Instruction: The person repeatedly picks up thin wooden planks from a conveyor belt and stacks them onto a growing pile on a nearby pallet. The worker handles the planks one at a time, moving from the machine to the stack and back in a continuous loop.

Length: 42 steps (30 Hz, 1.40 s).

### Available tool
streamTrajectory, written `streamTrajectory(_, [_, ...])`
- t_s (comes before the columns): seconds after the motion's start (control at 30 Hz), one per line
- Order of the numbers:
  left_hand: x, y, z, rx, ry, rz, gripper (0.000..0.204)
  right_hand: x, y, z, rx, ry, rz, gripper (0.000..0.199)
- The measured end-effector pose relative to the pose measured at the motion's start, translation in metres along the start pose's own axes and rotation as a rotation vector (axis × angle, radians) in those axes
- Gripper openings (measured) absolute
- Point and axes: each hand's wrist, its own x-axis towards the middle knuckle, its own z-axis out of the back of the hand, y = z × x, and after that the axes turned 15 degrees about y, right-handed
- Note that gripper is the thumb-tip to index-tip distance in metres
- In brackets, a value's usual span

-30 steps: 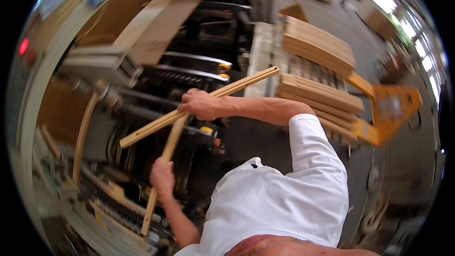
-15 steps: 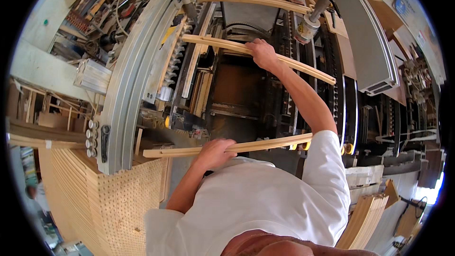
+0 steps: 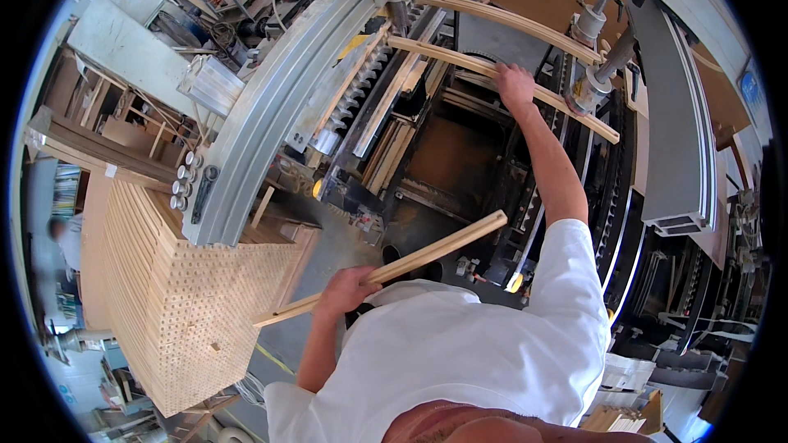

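Note:
My left hand (image 3: pixel 345 287) is closed around a long, pale wooden strip (image 3: pixel 435 252) in front of my body. This strip slants, its left end low by the stacked wood and its right end raised toward the machine (image 3: pixel 431 194). Farther off, my right hand (image 3: pixel 515 88) grips a second wooden strip (image 3: pixel 447 53), fingers curled over it, a little right of its middle. That one lies across the machine, from the toothed metal row at left to the right-hand rails. Beyond it a third wooden strip (image 3: pixel 509 18) spans the machine, its right end near the round clamp heads (image 3: pixel 588 92).
A thick metal beam (image 3: pixel 271 127) runs along the left, a grey housing (image 3: pixel 669 127) along the right. Left of me stands a big stack of wooden strips (image 3: pixel 209 312), end faces showing. More wood pieces (image 3: pixel 616 418) lie at lower right. A person (image 3: pixel 70 242) is at the far left.
My view has turned, shifting the machine rightward in the picture. The strip in my left hand has swung from nearly level to slanted, right end farther away. My right hand stays on its strip.

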Motion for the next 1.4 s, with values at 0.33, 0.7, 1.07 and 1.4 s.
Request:
streamTrajectory(0.33, [0.011,0.011,-0.005,0.015,-0.038,0.121,0.030,0.011,0.009,-0.010,-0.008,-0.008,-0.003,0.020])
streamTrajectory(0.7, [-0.093,-0.027,0.015,-0.080,-0.259,0.060,0.036,0.010,0.014,-0.005,-0.006,0.027,-0.042,0.019])
streamTrajectory(1.07, [-0.329,0.033,0.027,-0.442,-0.931,0.299,0.034,0.004,0.046,0.011,0.363,-0.215,-0.023,0.045])
streamTrajectory(1.4, [-0.547,0.239,0.131,-0.328,-1.455,0.496,0.047,-0.174,0.308,0.059,0.985,0.002,0.388,0.026])
